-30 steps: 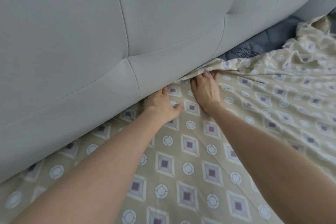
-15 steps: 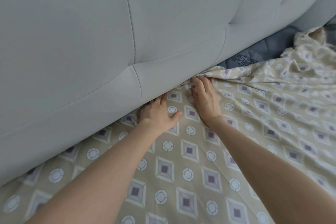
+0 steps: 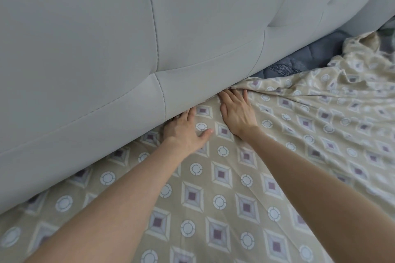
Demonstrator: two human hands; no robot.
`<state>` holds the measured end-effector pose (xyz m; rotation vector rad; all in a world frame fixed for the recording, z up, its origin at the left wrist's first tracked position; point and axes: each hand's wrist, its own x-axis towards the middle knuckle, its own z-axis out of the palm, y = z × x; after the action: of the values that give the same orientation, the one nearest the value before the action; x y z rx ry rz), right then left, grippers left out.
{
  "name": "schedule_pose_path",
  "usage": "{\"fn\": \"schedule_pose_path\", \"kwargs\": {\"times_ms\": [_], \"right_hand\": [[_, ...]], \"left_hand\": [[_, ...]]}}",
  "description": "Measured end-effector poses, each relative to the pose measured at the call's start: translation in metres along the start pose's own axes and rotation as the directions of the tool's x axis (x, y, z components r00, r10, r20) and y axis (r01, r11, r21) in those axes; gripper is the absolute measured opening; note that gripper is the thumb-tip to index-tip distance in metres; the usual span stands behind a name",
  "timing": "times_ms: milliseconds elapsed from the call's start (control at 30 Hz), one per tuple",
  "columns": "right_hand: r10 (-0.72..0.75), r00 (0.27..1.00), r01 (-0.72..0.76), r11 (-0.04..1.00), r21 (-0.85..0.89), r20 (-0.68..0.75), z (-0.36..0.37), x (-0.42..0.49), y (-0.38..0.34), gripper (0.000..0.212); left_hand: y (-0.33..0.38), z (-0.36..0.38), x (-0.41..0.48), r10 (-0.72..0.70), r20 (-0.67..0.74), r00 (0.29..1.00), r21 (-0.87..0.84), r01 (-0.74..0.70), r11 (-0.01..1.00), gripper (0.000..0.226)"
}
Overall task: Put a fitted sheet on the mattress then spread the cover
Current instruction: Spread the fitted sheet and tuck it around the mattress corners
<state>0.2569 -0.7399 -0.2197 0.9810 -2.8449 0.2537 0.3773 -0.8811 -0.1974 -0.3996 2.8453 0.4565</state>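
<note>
1. Your left hand (image 3: 186, 134) lies palm-down on the fitted sheet (image 3: 218, 198), right at the bottom edge of the grey padded headboard (image 3: 106, 49). Its grip is wide and holds nothing, with the thumb splayed out to the side. The outer fingers run under the headboard's edge and are hidden there.
2. Your right hand (image 3: 237, 113) lies just beside the left one, also flat on the sheet, with its fingers straight and pointing at the headboard. This grip is wide too: it presses the cloth rather than clutching it.
3. The sheet is beige with diamonds and circles. It lies smooth under your forearms and meets the headboard along the left side.
4. At your right fingertips the cloth gathers into folds that fan out to the right.
5. Past those folds the sheet is rumpled and falls short of the headboard, leaving a strip of dark blue-grey quilted mattress (image 3: 316, 53) bare between them.
6. At the far right the sheet rises in a loose, crumpled heap.
</note>
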Motion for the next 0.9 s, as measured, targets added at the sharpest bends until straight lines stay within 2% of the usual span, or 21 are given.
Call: {"fn": "schedule_pose_path", "kwargs": {"times_ms": [100, 233, 367, 467, 667, 900], "right_hand": [[-0.006, 0.999, 0.007, 0.999, -0.031, 0.044, -0.004, 0.007, 0.000, 0.057], [0.011, 0.990, -0.011, 1.000, 0.000, 0.142, -0.013, 0.020, -0.007, 0.047], [0.070, 0.970, -0.048, 0.994, -0.098, 0.231, -0.022, 0.038, -0.013, 0.037], [0.061, 0.953, -0.032, 0.994, -0.103, 0.295, -0.022, 0.048, -0.009, 0.034], [0.054, 0.928, -0.012, 0.993, -0.113, 0.370, -0.023, 0.055, -0.007, 0.038], [0.150, 0.875, -0.045, 0.972, -0.231, 0.459, -0.036, 0.049, -0.025, 0.045]], "left_hand": [[-0.001, 0.002, 0.001, 0.003, -0.016, 1.000, -0.004, -0.003, 1.000, 0.090], [0.000, 0.003, 0.001, -0.001, -0.018, 1.000, 0.024, 0.001, 1.000, 0.089], [0.004, 0.004, 0.002, -0.009, -0.009, 1.000, 0.100, 0.010, 0.995, 0.089], [0.007, 0.004, 0.002, -0.014, -0.012, 1.000, 0.131, 0.016, 0.991, 0.087], [0.004, 0.003, 0.001, 0.015, 0.007, 1.000, 0.112, -0.015, 0.994, 0.087], [-0.003, 0.001, -0.008, 0.075, 0.010, 0.997, 0.126, -0.076, 0.989, 0.082]]}}
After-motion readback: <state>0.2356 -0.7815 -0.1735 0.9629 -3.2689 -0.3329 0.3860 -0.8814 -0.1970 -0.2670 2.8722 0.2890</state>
